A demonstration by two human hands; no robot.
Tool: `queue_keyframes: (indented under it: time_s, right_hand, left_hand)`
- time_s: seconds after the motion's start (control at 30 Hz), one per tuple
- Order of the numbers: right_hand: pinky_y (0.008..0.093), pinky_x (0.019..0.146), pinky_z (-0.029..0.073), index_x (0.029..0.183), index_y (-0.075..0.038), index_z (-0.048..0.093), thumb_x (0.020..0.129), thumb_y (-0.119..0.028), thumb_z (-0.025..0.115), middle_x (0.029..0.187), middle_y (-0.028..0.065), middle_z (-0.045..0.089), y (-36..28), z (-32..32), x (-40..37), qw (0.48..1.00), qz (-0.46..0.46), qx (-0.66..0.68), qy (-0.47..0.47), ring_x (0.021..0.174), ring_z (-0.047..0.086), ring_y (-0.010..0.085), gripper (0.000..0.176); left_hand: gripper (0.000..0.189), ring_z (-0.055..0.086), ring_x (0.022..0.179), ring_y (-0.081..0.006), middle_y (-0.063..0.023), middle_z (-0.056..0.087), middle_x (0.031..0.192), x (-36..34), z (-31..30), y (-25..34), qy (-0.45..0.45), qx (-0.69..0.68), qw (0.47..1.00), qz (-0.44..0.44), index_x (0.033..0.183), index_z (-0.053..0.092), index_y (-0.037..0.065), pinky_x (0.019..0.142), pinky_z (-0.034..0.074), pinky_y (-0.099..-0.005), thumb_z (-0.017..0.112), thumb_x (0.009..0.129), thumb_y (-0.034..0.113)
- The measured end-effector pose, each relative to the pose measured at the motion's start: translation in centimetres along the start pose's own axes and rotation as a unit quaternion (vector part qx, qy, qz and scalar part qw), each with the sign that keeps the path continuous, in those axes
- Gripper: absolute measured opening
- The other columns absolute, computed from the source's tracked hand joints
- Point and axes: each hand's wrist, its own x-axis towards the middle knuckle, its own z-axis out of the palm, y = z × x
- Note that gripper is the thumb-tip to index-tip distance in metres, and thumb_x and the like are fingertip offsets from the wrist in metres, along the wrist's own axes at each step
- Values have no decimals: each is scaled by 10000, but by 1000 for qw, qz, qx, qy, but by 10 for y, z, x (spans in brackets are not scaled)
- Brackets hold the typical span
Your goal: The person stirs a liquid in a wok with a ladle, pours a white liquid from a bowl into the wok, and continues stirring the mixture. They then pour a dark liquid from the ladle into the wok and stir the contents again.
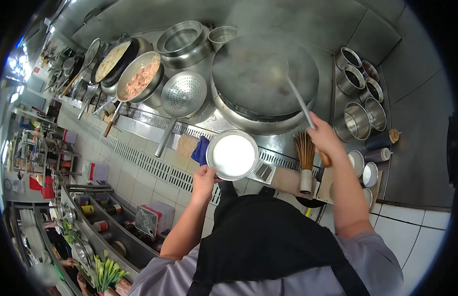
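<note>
My left hand (pixel 204 180) grips the near left rim of a round metal bowl (pixel 255 157) and holds it level in front of my apron. Bright white contents fill the bowl; their texture is washed out. In my right hand (pixel 325 133) is a wok ladle (pixel 299 96), its wooden handle end showing below my fist. The metal shaft slants up over a large dark wok (pixel 239 84), where steam hides the ladle's head and blurs the wok's contents. A bamboo wok brush (pixel 304 158) stands just left of my right forearm, and a blue cloth (pixel 201 151) lies beside the bowl.
Left of the wok are a perforated skimmer (pixel 184 93), a pan of pinkish meat (pixel 140 80) and stacked metal pots (pixel 184 44). Several metal canisters (pixel 358 121) and bottles (pixel 379 155) line the right side. Shelves with vegetables (pixel 106 272) stand behind left, with another person's hand (pixel 69 262) there.
</note>
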Motion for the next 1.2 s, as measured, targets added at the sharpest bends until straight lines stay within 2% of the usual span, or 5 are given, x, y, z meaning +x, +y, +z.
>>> queue_keyframes:
  time_s: [0.2, 0.5, 0.73, 0.9, 1.2]
  right_hand:
    - [302, 393, 413, 1440, -116, 327, 868, -125, 510, 618, 25, 457, 8, 13, -5, 963, -12, 198, -185, 434, 481, 132, 600]
    - [316, 404, 439, 1427, -113, 349, 856, -135, 520, 645, 49, 508, 6, 34, 22, 999, -13, -17, 49, 400, 471, 181, 597]
    - [329, 430, 454, 1391, -72, 401, 837, -135, 560, 704, 90, 575, -22, -27, -22, 997, -6, 16, -75, 440, 524, 186, 580]
    - [426, 878, 467, 1353, -111, 457, 829, -155, 555, 1054, 250, 625, -29, -32, 39, 952, -110, -200, 206, 993, 598, 395, 535]
    - [271, 364, 369, 1350, -35, 439, 885, -100, 549, 610, 25, 486, -53, 44, 49, 962, 18, 254, -103, 401, 434, 115, 482]
  left_hand:
    - [149, 605, 678, -151, -80, 584, 759, -5, 21, -56, 5, 20, 1000, -8, 773, 538, -17, 633, 567, -305, 528, 883, 83]
    - [130, 615, 715, -161, -89, 602, 812, 8, 19, -84, -19, 26, 999, -18, 831, 548, -11, 681, 548, -308, 523, 892, 102]
    - [213, 615, 708, -143, -85, 611, 795, 9, 0, -81, -81, 78, 993, -34, 880, 555, -29, 676, 549, -276, 554, 923, 180]
    - [315, 649, 696, -166, -96, 616, 794, 8, -6, -72, -121, 71, 988, -66, 819, 540, -9, 648, 556, -274, 577, 933, 282]
    - [457, 595, 537, -164, -129, 624, 720, 8, -31, -8, -56, 187, 980, -37, 799, 577, -44, 522, 486, -294, 542, 917, 396]
